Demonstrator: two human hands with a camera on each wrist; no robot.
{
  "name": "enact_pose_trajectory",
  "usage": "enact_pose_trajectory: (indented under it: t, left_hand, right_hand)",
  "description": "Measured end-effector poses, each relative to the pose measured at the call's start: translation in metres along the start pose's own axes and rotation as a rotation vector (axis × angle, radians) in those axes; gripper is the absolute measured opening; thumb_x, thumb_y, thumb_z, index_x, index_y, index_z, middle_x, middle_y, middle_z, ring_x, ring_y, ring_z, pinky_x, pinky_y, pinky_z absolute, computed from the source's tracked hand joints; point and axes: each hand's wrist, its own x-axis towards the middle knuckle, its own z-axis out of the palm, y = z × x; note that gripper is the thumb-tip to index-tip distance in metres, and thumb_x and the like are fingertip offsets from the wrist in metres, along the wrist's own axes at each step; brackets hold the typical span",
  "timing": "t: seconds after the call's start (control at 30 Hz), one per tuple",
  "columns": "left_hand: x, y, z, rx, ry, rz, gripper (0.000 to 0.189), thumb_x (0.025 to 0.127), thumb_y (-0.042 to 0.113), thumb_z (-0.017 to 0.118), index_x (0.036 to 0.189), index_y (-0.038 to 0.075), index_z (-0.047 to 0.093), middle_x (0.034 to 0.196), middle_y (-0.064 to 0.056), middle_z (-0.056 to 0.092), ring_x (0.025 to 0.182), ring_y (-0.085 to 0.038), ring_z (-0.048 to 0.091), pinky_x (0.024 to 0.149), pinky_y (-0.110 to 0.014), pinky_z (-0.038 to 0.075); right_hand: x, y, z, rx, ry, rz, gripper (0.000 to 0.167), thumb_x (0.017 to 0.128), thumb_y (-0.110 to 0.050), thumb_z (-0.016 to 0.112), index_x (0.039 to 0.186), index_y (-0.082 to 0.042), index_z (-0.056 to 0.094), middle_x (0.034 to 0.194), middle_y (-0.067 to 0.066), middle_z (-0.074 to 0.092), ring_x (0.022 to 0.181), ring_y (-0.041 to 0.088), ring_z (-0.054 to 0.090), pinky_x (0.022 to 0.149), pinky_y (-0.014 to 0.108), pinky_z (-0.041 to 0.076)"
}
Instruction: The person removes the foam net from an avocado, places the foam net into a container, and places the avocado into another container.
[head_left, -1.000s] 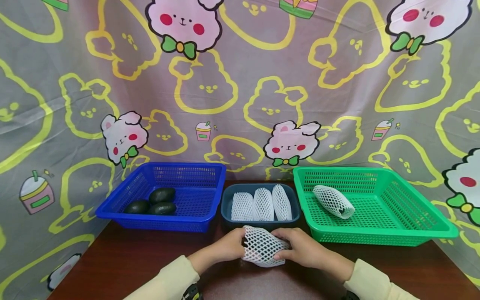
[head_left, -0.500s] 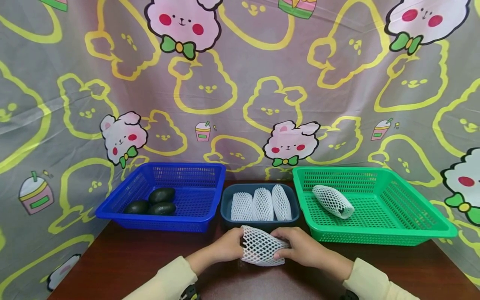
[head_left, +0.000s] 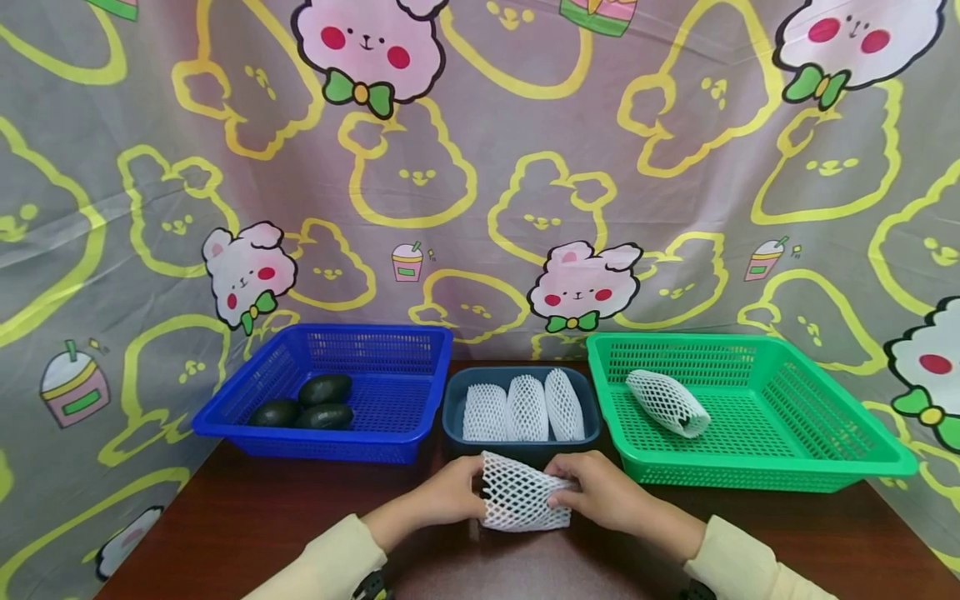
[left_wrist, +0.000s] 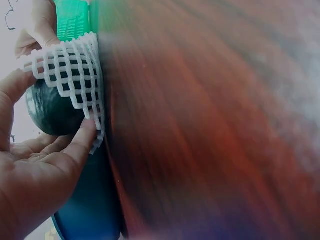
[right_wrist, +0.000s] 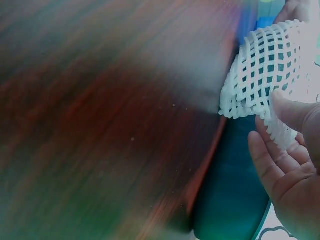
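Note:
A white foam net sleeve [head_left: 525, 498] is held between both hands above the dark red table, with a dark green avocado [left_wrist: 49, 107] partly inside it. My left hand [head_left: 450, 493] grips the sleeve's left end; in the left wrist view its thumb and a finger hold the open edge on either side of the avocado. My right hand [head_left: 600, 492] pinches the right end, thumb [right_wrist: 290, 111] outside the mesh and fingers beneath. The sleeve covers most of the avocado in the head view.
Behind the hands, a dark blue-grey tray [head_left: 454, 421] holds three foam sleeves [head_left: 527, 410]. On the left, a blue basket [head_left: 390, 442] contains three avocados [head_left: 324, 389]. A green basket [head_left: 750, 471] on the right holds a sleeved avocado [head_left: 666, 403]. A patterned cloth [head_left: 480, 167] hangs behind.
My left hand has shifted slightly left, and the sleeve's left end is drawn out a little further. My right hand keeps its hold, almost unmoved.

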Motion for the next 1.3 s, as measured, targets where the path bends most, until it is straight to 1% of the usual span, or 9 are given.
enact_pose_trajectory:
  t: [0.17,0.3,0.53,0.63,0.73,0.9,1.03,1.13,1.3]
  left_hand:
    - [-0.003,0.001,-0.003,-0.12,-0.024,-0.016,0.049,0.062,-0.007,0.07,0.11,-0.002,0.06,0.098,-0.001,0.066,0.087,-0.008,0.062,0.076,-0.023,0.05]
    - [-0.006,0.001,-0.006,-0.165,-0.024,-0.034,0.049,0.065,-0.002,0.073,0.112,-0.005,0.059,0.101,-0.004,0.065,0.089,-0.011,0.063,0.077,-0.022,0.051]
    - [-0.01,-0.003,-0.015,-0.128,0.013,-0.056,0.062,0.071,0.01,0.081,0.122,-0.011,0.054,0.11,-0.012,0.062,0.096,-0.018,0.063,0.081,-0.025,0.051]
    - [-0.011,-0.005,-0.017,-0.123,0.01,-0.055,0.062,0.072,0.012,0.082,0.122,-0.011,0.054,0.112,-0.013,0.061,0.098,-0.02,0.062,0.082,-0.027,0.052]
    - [-0.012,-0.006,-0.018,-0.124,0.003,-0.055,0.06,0.073,0.011,0.082,0.121,-0.011,0.054,0.111,-0.011,0.062,0.097,-0.018,0.062,0.082,-0.026,0.052]
    - [-0.013,-0.005,-0.018,-0.127,0.001,-0.056,0.06,0.073,0.011,0.082,0.122,-0.01,0.054,0.109,-0.01,0.062,0.094,-0.016,0.062,0.08,-0.024,0.051]
    - [-0.014,-0.004,-0.018,-0.134,0.004,-0.057,0.061,0.072,0.011,0.082,0.122,-0.01,0.054,0.11,-0.011,0.062,0.095,-0.016,0.062,0.08,-0.025,0.051]
    - [-0.015,-0.002,-0.019,-0.138,0.007,-0.058,0.062,0.072,0.01,0.082,0.123,-0.01,0.054,0.111,-0.011,0.062,0.096,-0.017,0.062,0.081,-0.026,0.052]
    - [-0.019,0.0,-0.021,-0.17,0.007,-0.053,0.061,0.073,0.008,0.082,0.123,-0.01,0.054,0.111,-0.012,0.061,0.099,-0.019,0.062,0.083,-0.028,0.052]
  right_hand:
    - [0.0,0.0,0.0,-0.048,0.015,-0.021,0.009,0.087,-0.017,0.074,0.093,-0.016,0.068,0.085,-0.013,0.064,0.076,0.0,0.058,0.065,0.023,0.05]
    - [0.0,0.0,-0.002,-0.08,0.015,-0.017,0.008,0.087,-0.015,0.073,0.093,-0.017,0.068,0.086,-0.014,0.064,0.077,0.0,0.058,0.066,0.024,0.051]
    - [-0.001,0.0,-0.008,-0.083,-0.018,0.009,0.008,0.088,-0.013,0.072,0.095,-0.015,0.068,0.086,-0.013,0.064,0.076,0.001,0.057,0.066,0.025,0.051]
    - [-0.001,0.0,-0.009,-0.062,-0.053,0.028,0.01,0.088,-0.012,0.072,0.097,-0.014,0.068,0.086,-0.013,0.064,0.075,0.001,0.056,0.064,0.024,0.05]
    - [0.001,-0.002,-0.01,-0.049,-0.089,0.05,0.016,0.087,-0.014,0.073,0.101,-0.013,0.067,0.088,-0.012,0.064,0.076,0.002,0.057,0.066,0.024,0.05]
    - [0.007,-0.009,-0.009,-0.098,-0.112,0.069,0.028,0.083,-0.024,0.078,0.106,-0.013,0.066,0.092,-0.013,0.064,0.08,0.002,0.057,0.071,0.025,0.051]
    - [0.014,-0.015,-0.006,-0.141,-0.119,0.057,0.031,0.082,-0.028,0.079,0.106,-0.012,0.067,0.092,-0.013,0.063,0.079,0.002,0.056,0.07,0.025,0.049]
    - [0.017,-0.018,-0.004,-0.174,-0.109,0.031,0.026,0.082,-0.026,0.079,0.102,-0.012,0.067,0.088,-0.014,0.063,0.076,0.001,0.055,0.067,0.025,0.049]
    - [0.019,-0.02,-0.003,-0.219,-0.07,-0.005,0.012,0.082,-0.019,0.078,0.088,-0.015,0.069,0.079,-0.016,0.063,0.069,-0.001,0.055,0.063,0.023,0.049]
